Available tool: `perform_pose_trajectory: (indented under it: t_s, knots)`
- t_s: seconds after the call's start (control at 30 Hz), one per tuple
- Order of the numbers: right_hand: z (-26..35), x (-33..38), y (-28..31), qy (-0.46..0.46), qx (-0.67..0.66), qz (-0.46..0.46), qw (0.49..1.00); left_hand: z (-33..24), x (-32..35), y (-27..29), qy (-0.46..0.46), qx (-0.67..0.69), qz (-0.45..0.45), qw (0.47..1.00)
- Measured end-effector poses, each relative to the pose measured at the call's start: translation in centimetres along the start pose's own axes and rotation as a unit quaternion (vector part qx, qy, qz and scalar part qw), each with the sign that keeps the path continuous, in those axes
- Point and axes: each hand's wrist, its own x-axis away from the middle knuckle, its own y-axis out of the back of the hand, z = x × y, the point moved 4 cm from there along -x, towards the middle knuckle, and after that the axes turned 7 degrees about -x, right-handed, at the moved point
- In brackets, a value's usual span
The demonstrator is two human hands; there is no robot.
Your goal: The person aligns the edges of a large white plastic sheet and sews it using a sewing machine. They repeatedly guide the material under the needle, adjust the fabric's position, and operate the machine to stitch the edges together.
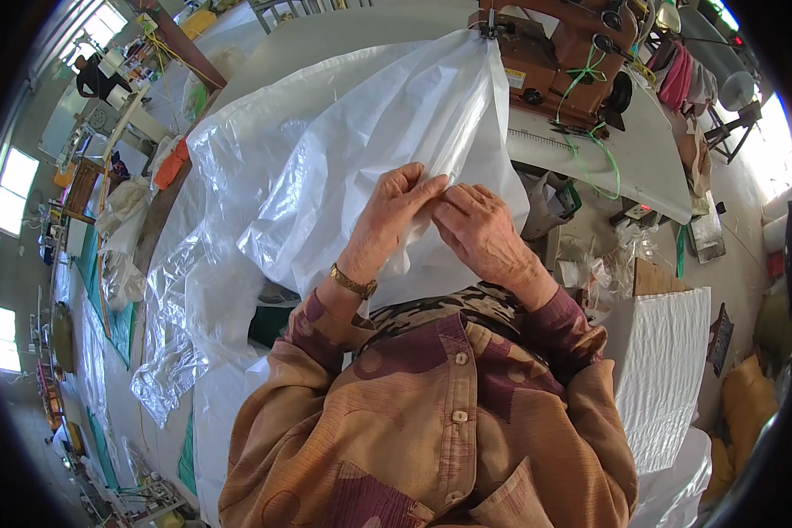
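Evidently, everything here centres on the white plastic sheet, which lies over the tabletop and spills toward the person's body. Its folds converge at the presser foot of the brown sewing machine; from my end I read that as the sheet being pinned there, though I can't see beneath the foot. Left hand and right hand meet on the nearer part of the sheet, fingers narrow, pinching film between them; knuckles partly hide the right hand's contact. Pairing them so closely probably holds thin, slippery layers together. Elbows bent, both hands close to the front of the shirt: good, I judge, for a steady, light tension. Most of the sheet spreads leftward, likely so its bulk doesn't crowd the machine. A ruler strip runs along the tabletop below the machine, presumably placed for measuring. Green cord is looped around the machine; I can't tell why.
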Motion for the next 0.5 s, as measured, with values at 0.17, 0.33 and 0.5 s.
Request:
perform_pose_trajectory:
  t_s: [0.17, 0.33, 0.5]
  knots:
    - [-6.7, 3.3, -2.3, -0.289, -0.241, -0.159, 0.913, -1.7, 0.2, 0.9, -0.066, -0.101, -0.079, 0.99]
    - [-10.3, -0.2, -4.5, -0.405, -0.455, -0.278, 0.743, -3.3, -0.2, 2.5, -0.086, -0.124, -0.097, 0.984]
    - [-12.6, -3.0, -6.5, -0.302, -0.577, -0.293, 0.7, -4.5, -0.8, 3.7, -0.083, -0.108, -0.109, 0.985]
